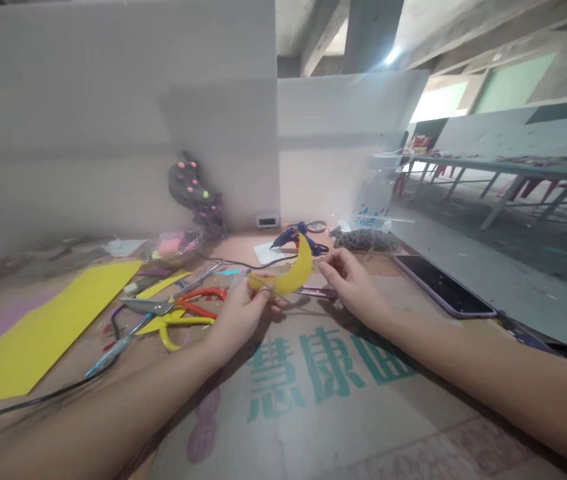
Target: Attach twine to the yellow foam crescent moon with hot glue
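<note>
My left hand pinches a yellow crescent-shaped sheet piece by its lower left end. The other tip of the crescent points up, in front of the blue glue gun. A thin greyish strand trails near the left fingertips. My right hand is held just right of the crescent and apart from it, fingers curled and thumb against them; anything between them is too small to make out. Beneath it lies a slim dark metallic tool, partly covered. Orange-handled scissors and yellow-handled scissors lie left of my left hand.
A large yellow sheet covers the left side. A phone lies at the right edge, near grey yarn and a plastic bottle. Behind stand a dark dotted figure and a small display. Printed cardboard lies in front.
</note>
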Tool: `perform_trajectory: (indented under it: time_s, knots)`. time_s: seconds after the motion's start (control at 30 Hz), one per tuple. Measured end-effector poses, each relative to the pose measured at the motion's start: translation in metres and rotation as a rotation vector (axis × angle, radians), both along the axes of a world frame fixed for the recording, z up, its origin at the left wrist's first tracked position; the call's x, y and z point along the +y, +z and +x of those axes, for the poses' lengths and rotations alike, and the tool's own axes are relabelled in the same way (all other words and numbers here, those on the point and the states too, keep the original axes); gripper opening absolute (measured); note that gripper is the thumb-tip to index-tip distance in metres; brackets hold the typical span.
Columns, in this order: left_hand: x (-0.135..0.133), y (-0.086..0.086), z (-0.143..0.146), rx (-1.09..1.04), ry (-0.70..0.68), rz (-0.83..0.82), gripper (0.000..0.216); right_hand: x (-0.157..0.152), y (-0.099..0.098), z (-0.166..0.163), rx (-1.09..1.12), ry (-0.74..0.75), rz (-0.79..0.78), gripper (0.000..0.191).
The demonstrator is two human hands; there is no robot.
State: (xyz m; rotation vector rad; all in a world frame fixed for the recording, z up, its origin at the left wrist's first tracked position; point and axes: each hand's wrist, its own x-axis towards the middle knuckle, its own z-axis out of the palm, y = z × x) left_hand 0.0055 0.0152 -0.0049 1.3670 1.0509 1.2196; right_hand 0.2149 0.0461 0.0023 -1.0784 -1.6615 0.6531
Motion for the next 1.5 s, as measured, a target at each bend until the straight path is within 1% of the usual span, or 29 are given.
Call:
perform_trajectory:
  time_s: [0.03,0.1,0.17,0.23,0.3,0.4,0.5,0.57,0.63,0.67,0.73,0.77,0.83,0.9,1.0,1.1,1.17,1.2,1.27,1.3,1.33,1.37,1.4,1.43,1.47,1.5]
  knots:
    - [0.0,0.0,0.0,0.001,0.005,-0.005,0.03,0.001,-0.001,0.0,-0.03,0.001,-0.007,0.021]
    - [0.002,-0.001,-0.001,0.021,0.016,0.017,0.032,0.002,-0.001,-0.001,-0.141,-0.001,0.031,0.022]
    - [0.004,-0.005,-0.004,0.077,0.037,0.088,0.034,0.001,-0.002,-0.001,-0.266,-0.019,0.111,0.026]
    - [0.006,-0.009,-0.007,0.137,0.09,0.176,0.032,0.0,-0.003,0.0,-0.346,-0.034,0.185,0.03]
    - [0.009,-0.012,-0.009,0.156,0.091,0.194,0.032,-0.001,-0.004,0.001,-0.385,-0.033,0.217,0.032]
    - [0.009,-0.011,-0.009,0.158,0.057,0.174,0.036,-0.001,-0.003,0.004,-0.42,-0.021,0.203,0.031]
    - [0.005,-0.006,-0.008,0.21,0.082,0.152,0.036,0.003,0.002,0.009,-0.415,-0.049,0.174,0.027]
    - [0.002,-0.002,-0.007,0.256,0.082,0.128,0.035,0.008,0.005,0.015,-0.403,-0.112,0.155,0.018]
    - [0.0,0.001,-0.006,0.284,0.059,0.132,0.035,0.014,0.005,0.022,-0.437,-0.171,0.127,0.002]
    - [-0.001,0.001,-0.006,0.292,0.046,0.138,0.034,0.017,0.005,0.026,-0.491,-0.174,0.116,0.009]
    - [0.0,0.0,-0.006,0.299,0.031,0.144,0.034,0.023,0.002,0.031,-0.641,-0.136,0.127,0.025]
    - [0.001,-0.001,-0.007,0.301,0.027,0.145,0.034,0.025,0.0,0.032,-0.71,-0.103,0.145,0.028]
    - [0.003,-0.005,-0.007,0.296,0.025,0.142,0.034,0.028,-0.003,0.033,-0.792,-0.021,0.195,0.025]
    - [0.004,-0.007,-0.008,0.28,0.032,0.131,0.035,0.028,-0.004,0.032,-0.812,0.04,0.232,0.02]
    - [0.005,-0.007,-0.007,0.266,0.062,0.108,0.036,0.024,-0.004,0.028,-0.818,0.084,0.251,0.019]
    - [0.005,-0.006,-0.007,0.272,0.091,0.113,0.036,0.021,0.0,0.025,-0.788,0.099,0.219,0.018]
    - [0.005,-0.005,-0.008,0.281,0.111,0.123,0.034,0.018,0.009,0.023,-0.702,0.054,0.17,0.017]
    - [0.005,-0.005,-0.008,0.282,0.121,0.125,0.033,0.015,0.016,0.022,-0.631,0.016,0.143,0.017]
    - [0.005,-0.004,-0.008,0.27,0.132,0.108,0.032,0.004,0.034,0.02,-0.428,-0.088,0.102,0.024]
    - [0.005,-0.005,-0.008,0.26,0.13,0.093,0.032,-0.006,0.044,0.019,-0.308,-0.077,0.105,0.029]
    - [0.005,-0.005,-0.008,0.248,0.125,0.081,0.032,-0.02,0.055,0.017,-0.2,-0.025,0.124,0.034]
    - [0.005,-0.005,-0.007,0.234,0.119,0.072,0.032,-0.036,0.065,0.016,-0.146,0.063,0.129,0.036]
    - [0.004,-0.006,-0.007,0.218,0.114,0.071,0.031,-0.055,0.074,0.015,-0.126,0.165,0.13,0.034]
    - [0.004,-0.006,-0.007,0.199,0.113,0.074,0.031,-0.076,0.081,0.014,-0.139,0.261,0.148,0.03]
    - [0.004,-0.007,-0.006,0.183,0.115,0.073,0.031,-0.096,0.086,0.014,-0.213,0.32,0.168,0.028]
    - [0.004,-0.008,-0.006,0.172,0.115,0.069,0.031,-0.115,0.089,0.015,-0.301,0.326,0.214,0.028]
